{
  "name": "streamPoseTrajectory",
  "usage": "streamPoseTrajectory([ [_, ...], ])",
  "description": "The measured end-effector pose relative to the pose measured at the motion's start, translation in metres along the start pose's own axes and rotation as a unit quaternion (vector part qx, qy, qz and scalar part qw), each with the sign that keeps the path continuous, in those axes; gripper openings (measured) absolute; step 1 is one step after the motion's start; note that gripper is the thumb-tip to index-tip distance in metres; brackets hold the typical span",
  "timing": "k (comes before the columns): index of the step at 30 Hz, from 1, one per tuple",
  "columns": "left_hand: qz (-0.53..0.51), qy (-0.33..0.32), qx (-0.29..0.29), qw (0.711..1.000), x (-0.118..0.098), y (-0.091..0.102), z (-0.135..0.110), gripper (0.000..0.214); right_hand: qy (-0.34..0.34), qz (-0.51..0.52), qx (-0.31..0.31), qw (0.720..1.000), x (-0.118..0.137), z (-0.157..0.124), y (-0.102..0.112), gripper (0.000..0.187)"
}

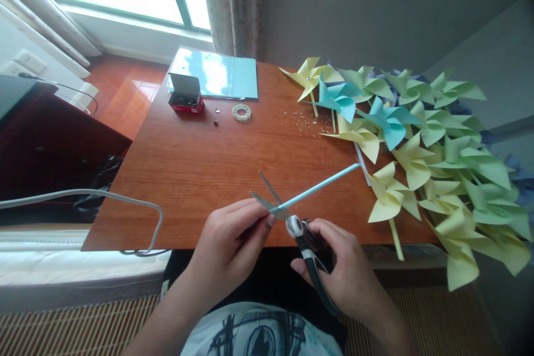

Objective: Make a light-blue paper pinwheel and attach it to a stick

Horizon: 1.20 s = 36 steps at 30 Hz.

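Observation:
My left hand (235, 239) pinches one end of a light blue paper stick (319, 186), which points up and to the right. In my right hand (340, 261) are scissors (307, 247) with black and white handles, my fingers in the grips. The scissor blades stand apart, around the stick close to my left fingertips. Many paper pinwheels in yellow (387, 192), blue (390, 120) and green (448, 89) lie piled along the right side of the table, several with paper sticks showing beneath.
On the wooden table (187, 161) stand an open red box (186, 103) of small dark pieces, a tape roll (241, 113) and blue paper sheets (244, 78). Tiny scraps (306, 122) are scattered near the pinwheels. A white cable (137, 199) crosses the left edge.

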<state>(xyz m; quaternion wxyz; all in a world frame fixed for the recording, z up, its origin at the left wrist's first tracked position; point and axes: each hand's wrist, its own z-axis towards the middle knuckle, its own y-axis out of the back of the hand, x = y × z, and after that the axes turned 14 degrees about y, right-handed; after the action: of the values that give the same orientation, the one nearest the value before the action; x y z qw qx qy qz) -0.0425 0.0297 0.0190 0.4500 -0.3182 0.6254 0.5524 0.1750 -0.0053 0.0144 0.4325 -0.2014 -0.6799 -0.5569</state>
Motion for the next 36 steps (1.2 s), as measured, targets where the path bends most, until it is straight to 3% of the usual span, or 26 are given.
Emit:
streamPoseTrajectory([
  [8, -0.004, 0.006, 0.033, 0.999, 0.004, -0.004, 0.003, 0.017, -0.025, -0.001, 0.009, 1.000, 0.003, 0.001, -0.001, 0.027],
  [13, 0.018, 0.026, -0.014, 0.999, 0.007, -0.013, 0.002, 0.017, -0.034, -0.040, -0.002, 0.999, 0.000, 0.005, -0.001, 0.027],
  [16, 0.051, 0.034, -0.076, 0.995, 0.011, -0.021, -0.005, 0.010, -0.024, -0.063, -0.026, 0.997, -0.003, 0.008, 0.000, 0.026],
  [19, 0.105, 0.018, -0.153, 0.982, 0.016, -0.027, -0.014, 0.030, -0.023, -0.083, -0.050, 0.995, -0.006, 0.010, 0.001, 0.025],
  [22, 0.144, -0.035, -0.140, 0.979, 0.013, -0.029, -0.019, 0.056, -0.017, -0.111, -0.049, 0.992, -0.007, 0.011, -0.001, 0.023],
  [25, 0.153, -0.012, -0.096, 0.983, 0.003, -0.028, -0.016, 0.071, 0.000, -0.140, -0.052, 0.989, -0.006, 0.011, -0.005, 0.021],
  [29, 0.134, 0.032, -0.076, 0.987, -0.010, -0.033, -0.008, 0.055, 0.037, -0.189, -0.074, 0.978, -0.002, 0.013, -0.012, 0.016],
  [33, 0.096, 0.047, -0.153, 0.982, -0.012, -0.043, 0.003, 0.034, 0.065, -0.206, -0.095, 0.972, 0.003, 0.018, -0.017, 0.015],
  [36, 0.062, 0.036, -0.178, 0.981, -0.011, -0.048, 0.013, 0.025, 0.074, -0.227, -0.112, 0.965, 0.002, 0.022, -0.019, 0.015],
])
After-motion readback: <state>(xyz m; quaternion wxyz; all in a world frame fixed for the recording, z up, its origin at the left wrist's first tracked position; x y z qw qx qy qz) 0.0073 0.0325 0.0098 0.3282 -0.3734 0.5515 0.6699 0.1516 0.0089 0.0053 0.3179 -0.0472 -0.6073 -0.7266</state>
